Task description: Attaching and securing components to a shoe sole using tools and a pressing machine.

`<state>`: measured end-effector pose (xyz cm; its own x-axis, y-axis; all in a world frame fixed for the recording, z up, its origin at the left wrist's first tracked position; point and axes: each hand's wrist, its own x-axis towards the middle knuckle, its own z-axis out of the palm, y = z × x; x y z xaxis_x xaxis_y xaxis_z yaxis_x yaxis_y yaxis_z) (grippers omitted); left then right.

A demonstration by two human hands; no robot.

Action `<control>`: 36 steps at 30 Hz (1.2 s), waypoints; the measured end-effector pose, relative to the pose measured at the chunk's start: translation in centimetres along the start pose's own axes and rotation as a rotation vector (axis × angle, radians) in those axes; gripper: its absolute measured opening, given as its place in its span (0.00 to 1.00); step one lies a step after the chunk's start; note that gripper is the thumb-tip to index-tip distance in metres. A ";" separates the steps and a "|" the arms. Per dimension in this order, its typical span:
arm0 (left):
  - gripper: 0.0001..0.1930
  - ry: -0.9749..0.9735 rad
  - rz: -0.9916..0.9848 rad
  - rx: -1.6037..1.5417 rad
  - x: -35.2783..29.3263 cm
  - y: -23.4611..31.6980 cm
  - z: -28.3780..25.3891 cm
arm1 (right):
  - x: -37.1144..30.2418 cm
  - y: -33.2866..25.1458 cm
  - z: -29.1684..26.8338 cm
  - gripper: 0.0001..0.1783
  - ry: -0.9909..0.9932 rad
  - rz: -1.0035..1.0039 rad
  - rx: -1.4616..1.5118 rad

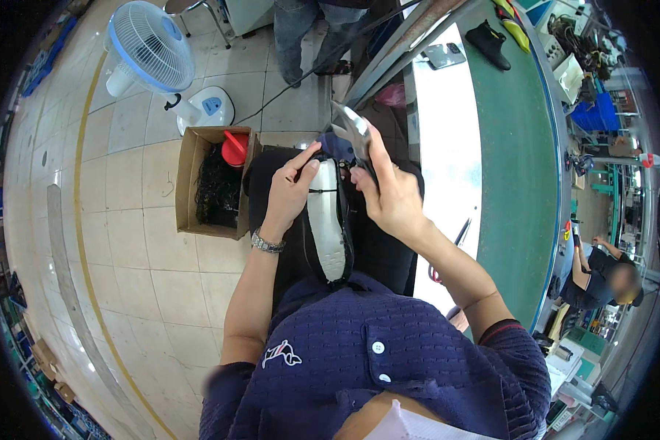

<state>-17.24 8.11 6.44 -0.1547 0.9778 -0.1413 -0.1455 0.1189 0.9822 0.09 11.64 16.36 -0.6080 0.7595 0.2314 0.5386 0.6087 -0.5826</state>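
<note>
**Upturned Shoe Steadied on a Worker's Lap**

A black shoe (pixel 326 227) lay upside down on the person's lap (pixel 392 253), its pale underside turned up, apparently to leave the rim within reach of both hands. The left hand (pixel 290 191) pinched the shoe's far end between thumb and fingers, seemingly to keep it from rolling. The right hand (pixel 394 194), beside the shoe's far right edge, was closed around a metal tool (pixel 357 130), its head angled outward. The tool was possibly a pair of pincers; the fingers covered its grip, and whether its tip met the rim could not be told.

Left of the shoe stood an open carton (pixel 185 183) of dark material, its depth lost in shadow. Right of the shoe, on the worktop (pixel 510 176), the forearm partly hid scissors (pixel 463 230). Well beyond the shoe, a standing person (pixel 297 40) was cut off above the legs.
</note>
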 end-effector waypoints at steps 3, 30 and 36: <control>0.17 -0.019 -0.123 -0.012 0.0 0.2 -0.1 | -2.1 2.7 2.7 0.41 -0.257 0.123 -0.175; 0.20 -0.069 -0.080 -0.107 0.1 0.5 0.0 | -6.5 3.9 -1.0 0.36 0.040 0.555 0.185; 0.14 0.001 0.011 0.007 0.8 0.2 -0.4 | -14.4 13.8 -0.1 0.39 0.282 0.948 -0.183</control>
<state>-17.81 8.81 6.44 -0.1570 0.9790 -0.1304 -0.1373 0.1091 0.9845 16.28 9.14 5.08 0.2654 0.9611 -0.0761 0.8245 -0.2672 -0.4988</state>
